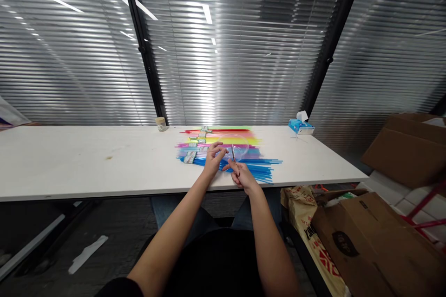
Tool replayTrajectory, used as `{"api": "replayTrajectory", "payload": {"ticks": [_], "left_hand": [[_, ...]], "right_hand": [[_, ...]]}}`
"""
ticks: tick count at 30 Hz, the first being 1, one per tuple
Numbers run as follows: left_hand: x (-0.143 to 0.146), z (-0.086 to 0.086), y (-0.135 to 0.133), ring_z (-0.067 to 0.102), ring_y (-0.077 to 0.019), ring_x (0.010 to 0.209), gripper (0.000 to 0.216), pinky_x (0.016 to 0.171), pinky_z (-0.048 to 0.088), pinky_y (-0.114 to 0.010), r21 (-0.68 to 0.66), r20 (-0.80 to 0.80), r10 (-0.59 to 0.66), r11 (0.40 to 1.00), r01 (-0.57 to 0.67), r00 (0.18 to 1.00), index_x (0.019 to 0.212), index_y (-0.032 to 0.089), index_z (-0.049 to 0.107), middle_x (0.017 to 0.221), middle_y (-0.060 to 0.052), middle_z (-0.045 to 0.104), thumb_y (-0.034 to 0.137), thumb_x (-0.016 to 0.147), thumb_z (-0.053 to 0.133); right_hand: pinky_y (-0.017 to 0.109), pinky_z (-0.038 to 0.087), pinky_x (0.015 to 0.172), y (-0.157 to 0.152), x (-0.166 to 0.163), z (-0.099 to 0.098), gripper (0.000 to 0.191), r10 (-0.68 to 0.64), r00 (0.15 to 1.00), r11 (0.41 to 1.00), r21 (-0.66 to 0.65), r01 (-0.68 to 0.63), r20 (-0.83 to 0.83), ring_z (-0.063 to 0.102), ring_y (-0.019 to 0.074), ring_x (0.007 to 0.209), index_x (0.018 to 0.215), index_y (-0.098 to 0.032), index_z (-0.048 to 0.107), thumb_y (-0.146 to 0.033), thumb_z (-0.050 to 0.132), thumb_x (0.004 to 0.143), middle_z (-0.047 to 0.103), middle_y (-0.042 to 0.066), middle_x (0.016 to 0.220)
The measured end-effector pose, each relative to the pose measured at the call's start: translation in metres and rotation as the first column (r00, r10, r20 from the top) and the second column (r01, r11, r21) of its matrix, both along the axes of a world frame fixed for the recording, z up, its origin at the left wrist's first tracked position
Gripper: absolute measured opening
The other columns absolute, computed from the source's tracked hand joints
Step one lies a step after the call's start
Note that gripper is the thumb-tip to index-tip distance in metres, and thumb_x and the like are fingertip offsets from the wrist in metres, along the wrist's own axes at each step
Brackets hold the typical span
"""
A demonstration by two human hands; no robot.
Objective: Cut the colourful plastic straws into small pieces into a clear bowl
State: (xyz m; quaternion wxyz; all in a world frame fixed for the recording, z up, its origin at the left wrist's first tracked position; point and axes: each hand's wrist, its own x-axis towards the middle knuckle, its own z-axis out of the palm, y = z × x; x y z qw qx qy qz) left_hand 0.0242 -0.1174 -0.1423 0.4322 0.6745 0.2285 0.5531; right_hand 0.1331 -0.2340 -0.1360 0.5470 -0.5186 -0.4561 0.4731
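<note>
Pinched in my left hand (pixel 213 158), between thumb and fingertips, is the near left part of a thin, clear round loop (pixel 248 145); whether it is a coil or a thin sheet I cannot tell. My right hand (pixel 242 175) is closed around the handles of a pair of scissors (pixel 233 151), blades pointing up and away, beside my left fingertips. Below both hands lie bundles of thin coloured sticks, with blue sticks (pixel 261 170) nearest me and yellow ones (pixel 249 140) and red ones (pixel 230 130) farther off. Patterned paper bands (pixel 190 157) wrap their left ends.
A white table (pixel 87 162) carries everything. At its back stand a small beige cup (pixel 160 124) and a blue tissue pack (pixel 300 125). Cardboard boxes (pixel 376 236) and a brown paper bag (pixel 303 209) stand at the lower right. Blinds (pixel 226 55) hang behind.
</note>
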Motion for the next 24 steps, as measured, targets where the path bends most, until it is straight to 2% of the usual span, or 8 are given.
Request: {"api": "replayTrajectory", "payload": {"ticks": [4, 11, 15, 18, 24], "left_hand": [[-0.0008, 0.0, 0.0009, 0.057, -0.0323, 0.126, 0.035, 0.108, 0.046, -0.046, -0.01, 0.032, 0.032, 0.999, -0.032, 0.999, 0.072, 0.021, 0.073, 0.121, -0.012, 0.062, 0.055, 0.081, 0.072], [-0.0003, -0.0005, 0.0042, 0.059, -0.0316, 0.122, 0.037, 0.105, 0.046, -0.045, -0.017, 0.08, 0.089, 0.996, -0.088, 0.993, 0.065, 0.021, 0.066, 0.113, -0.011, 0.065, 0.053, 0.083, 0.071], [0.0008, 0.0, 0.0043, 0.059, -0.0304, 0.121, 0.036, 0.106, 0.046, -0.044, -0.027, 0.083, 0.11, 0.994, -0.108, 0.991, 0.066, 0.022, 0.066, 0.111, -0.01, 0.066, 0.053, 0.083, 0.07], [0.0008, 0.0007, 0.004, 0.059, -0.0301, 0.12, 0.036, 0.105, 0.046, -0.043, -0.03, 0.08, 0.105, 0.994, -0.103, 0.991, 0.067, 0.022, 0.066, 0.112, -0.011, 0.065, 0.054, 0.083, 0.069], [-0.0001, 0.0009, 0.0018, 0.057, -0.031, 0.125, 0.034, 0.106, 0.047, -0.043, -0.037, 0.039, 0.061, 0.998, -0.059, 0.997, 0.066, 0.021, 0.068, 0.119, -0.011, 0.064, 0.051, 0.082, 0.072]], "right_hand": [[0.024, 0.013, 0.035, 0.002, 0.0007, -0.0033, 0.052, -0.021, 1.0, 1.0, 0.008, 0.021, -0.012, 0.018, 0.0075, 0.031, 0.084, -0.018, 0.067, -0.069, 0.06, 0.089, 0.033, -0.012, 0.034], [0.025, 0.011, 0.036, 0.0042, 0.0016, -0.0067, 0.052, -0.053, 0.998, 0.998, 0.013, 0.054, -0.017, 0.016, 0.0078, 0.031, 0.085, -0.018, 0.068, -0.07, 0.063, 0.088, 0.031, -0.012, 0.035], [0.024, 0.013, 0.035, 0.0023, 0.0015, -0.0036, 0.059, -0.032, 0.999, 0.999, 0.009, 0.032, -0.016, 0.017, 0.0078, 0.032, 0.089, -0.017, 0.07, -0.075, 0.059, 0.087, 0.033, -0.012, 0.035], [0.023, 0.014, 0.035, 0.0002, 0.0014, -0.0008, 0.064, 0.002, 1.0, 1.0, 0.002, -0.002, -0.008, 0.019, 0.0077, 0.031, 0.092, -0.014, 0.072, -0.076, 0.055, 0.088, 0.035, -0.012, 0.034], [0.022, 0.014, 0.035, -0.0003, 0.0012, -0.0001, 0.063, 0.023, 1.0, 1.0, 0.001, -0.023, 0.017, 0.021, 0.0073, 0.03, 0.094, -0.013, 0.074, -0.073, 0.055, 0.09, 0.035, -0.012, 0.034]]}}
